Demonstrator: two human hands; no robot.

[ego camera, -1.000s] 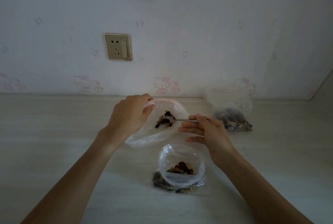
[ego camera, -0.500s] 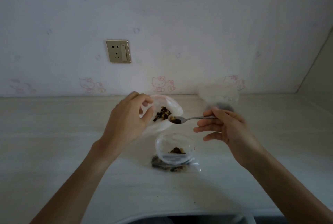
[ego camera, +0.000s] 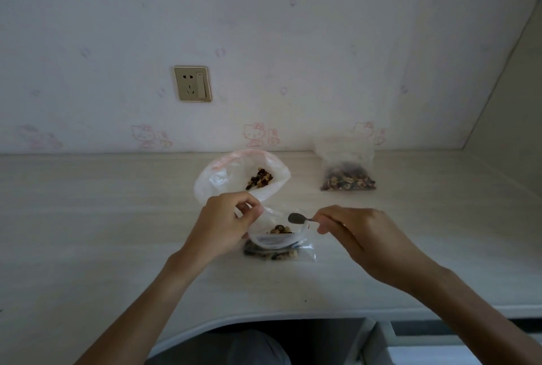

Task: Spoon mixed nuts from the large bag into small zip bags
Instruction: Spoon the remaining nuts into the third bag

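Note:
The large clear bag [ego camera: 223, 179] lies open on the desk with a small heap of mixed nuts [ego camera: 259, 178] inside. In front of it stands a small zip bag [ego camera: 275, 243], open at the top, with nuts in it. My left hand [ego camera: 225, 223] pinches the left rim of the small bag's mouth. My right hand [ego camera: 352, 232] holds a metal spoon [ego camera: 297, 218] by the handle, its bowl just above the right side of the small bag's opening. I cannot tell whether nuts lie on the spoon.
A filled small zip bag [ego camera: 346, 176] stands at the back right near the wall. A wall socket [ego camera: 192, 83] is above the pale desk [ego camera: 102, 232]. The desk's curved front edge runs close to my body, and a side wall rises at the right.
My left hand let go of the large bag and moved to the small bag's rim. My right hand carried the spoon from the large bag to above the small bag.

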